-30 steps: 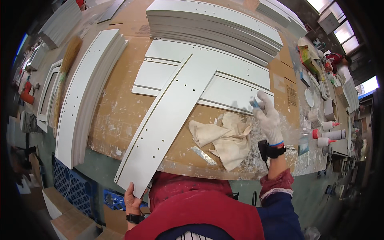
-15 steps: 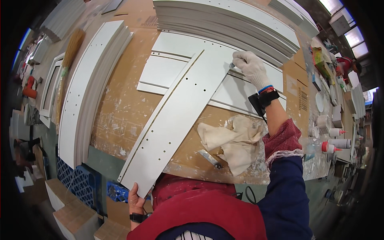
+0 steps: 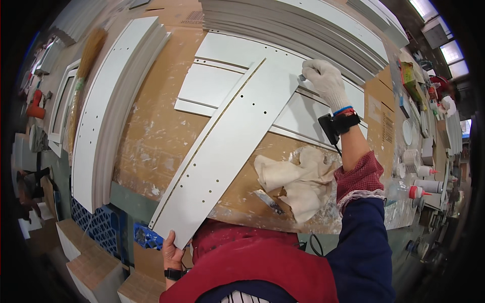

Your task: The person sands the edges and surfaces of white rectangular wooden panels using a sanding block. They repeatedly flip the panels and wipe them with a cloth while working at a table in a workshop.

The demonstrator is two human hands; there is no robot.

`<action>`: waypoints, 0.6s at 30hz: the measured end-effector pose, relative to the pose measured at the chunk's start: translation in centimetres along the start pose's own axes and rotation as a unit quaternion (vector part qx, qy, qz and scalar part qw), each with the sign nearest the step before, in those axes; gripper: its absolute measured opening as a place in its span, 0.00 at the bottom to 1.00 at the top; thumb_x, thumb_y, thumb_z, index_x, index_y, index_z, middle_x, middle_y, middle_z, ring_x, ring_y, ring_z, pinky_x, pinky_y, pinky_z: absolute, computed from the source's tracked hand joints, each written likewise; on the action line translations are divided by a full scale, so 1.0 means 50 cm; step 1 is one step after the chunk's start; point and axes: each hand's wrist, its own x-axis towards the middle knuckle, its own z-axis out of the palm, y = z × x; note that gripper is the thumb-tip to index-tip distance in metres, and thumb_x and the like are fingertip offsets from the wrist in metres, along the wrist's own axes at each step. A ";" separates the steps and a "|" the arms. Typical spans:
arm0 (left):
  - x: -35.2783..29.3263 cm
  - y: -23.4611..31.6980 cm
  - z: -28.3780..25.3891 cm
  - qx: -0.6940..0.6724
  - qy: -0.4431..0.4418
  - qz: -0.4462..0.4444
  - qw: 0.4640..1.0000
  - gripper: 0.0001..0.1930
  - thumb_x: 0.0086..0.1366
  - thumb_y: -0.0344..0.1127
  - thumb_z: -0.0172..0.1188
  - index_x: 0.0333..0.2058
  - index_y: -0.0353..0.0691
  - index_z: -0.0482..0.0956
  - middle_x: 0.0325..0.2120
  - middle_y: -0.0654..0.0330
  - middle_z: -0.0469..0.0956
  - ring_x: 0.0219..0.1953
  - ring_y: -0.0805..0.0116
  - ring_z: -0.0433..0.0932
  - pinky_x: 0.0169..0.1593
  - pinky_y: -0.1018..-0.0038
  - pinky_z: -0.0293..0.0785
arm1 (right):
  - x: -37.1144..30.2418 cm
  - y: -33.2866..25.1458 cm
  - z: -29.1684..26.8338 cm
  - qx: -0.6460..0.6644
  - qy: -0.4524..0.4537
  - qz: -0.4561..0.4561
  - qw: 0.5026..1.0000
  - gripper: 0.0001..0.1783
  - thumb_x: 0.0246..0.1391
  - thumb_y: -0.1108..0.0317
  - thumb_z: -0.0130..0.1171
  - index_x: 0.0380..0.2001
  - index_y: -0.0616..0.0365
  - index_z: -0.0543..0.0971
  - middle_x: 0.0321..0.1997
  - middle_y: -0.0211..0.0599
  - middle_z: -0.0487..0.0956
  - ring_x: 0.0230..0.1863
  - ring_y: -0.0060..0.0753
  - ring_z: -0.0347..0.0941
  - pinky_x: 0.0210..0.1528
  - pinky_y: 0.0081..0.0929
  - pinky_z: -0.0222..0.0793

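A long white panel [image 3: 220, 144] with a grooved edge and drilled holes slants across other white panels [image 3: 209, 86] on the table. My left hand [image 3: 173, 250], bare, grips its near corner, thumb on top and fingers hidden beneath. At the far end, my right hand [image 3: 323, 81] wears a white knitted glove and is closed beside the panel's right edge. A small grey piece [image 3: 302, 78] pokes out from its fingers; its kind cannot be made out. Nearer me lie a crumpled cream cloth [image 3: 298, 182] and a paint-smeared utility knife [image 3: 269, 201].
Stacked white panels stand at the left [image 3: 108, 101] and far side [image 3: 298, 30]. A straw broom [image 3: 91, 60] lies beyond the left stack. Red-capped bottles [image 3: 417, 192] are at the right. Brown cardboard [image 3: 151, 136] covers the table; cartons [image 3: 96, 270] stand below left.
The view has shifted slightly. My right hand stays closed at the panel's far right edge, its fist turned a little. My left hand keeps its grip on the near corner.
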 end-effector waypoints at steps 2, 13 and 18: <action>-0.005 0.001 -0.001 0.005 0.003 0.008 1.000 0.23 0.61 0.32 0.55 0.54 0.34 0.61 0.47 0.48 0.71 0.45 0.46 0.75 0.35 0.47 0.80 | 0.001 -0.001 0.006 -0.024 -0.001 -0.008 1.000 0.12 0.48 0.60 0.51 0.29 0.55 0.79 0.32 0.46 0.77 0.36 0.45 0.72 0.40 0.32 0.67; -0.002 -0.004 0.010 0.003 0.002 0.008 1.000 0.22 0.61 0.32 0.56 0.52 0.34 0.63 0.45 0.48 0.73 0.43 0.48 0.76 0.34 0.48 0.80 | 0.011 0.024 0.017 -0.038 0.072 -0.010 0.997 0.14 0.47 0.60 0.53 0.34 0.54 0.80 0.34 0.43 0.79 0.38 0.43 0.73 0.43 0.30 0.67; 0.001 -0.005 0.014 0.025 -0.004 0.019 0.999 0.22 0.61 0.31 0.55 0.53 0.35 0.62 0.45 0.48 0.72 0.43 0.48 0.76 0.35 0.49 0.80 | 0.030 0.004 0.016 0.031 0.048 -0.032 0.998 0.14 0.48 0.60 0.54 0.33 0.55 0.79 0.34 0.43 0.78 0.39 0.45 0.73 0.43 0.31 0.67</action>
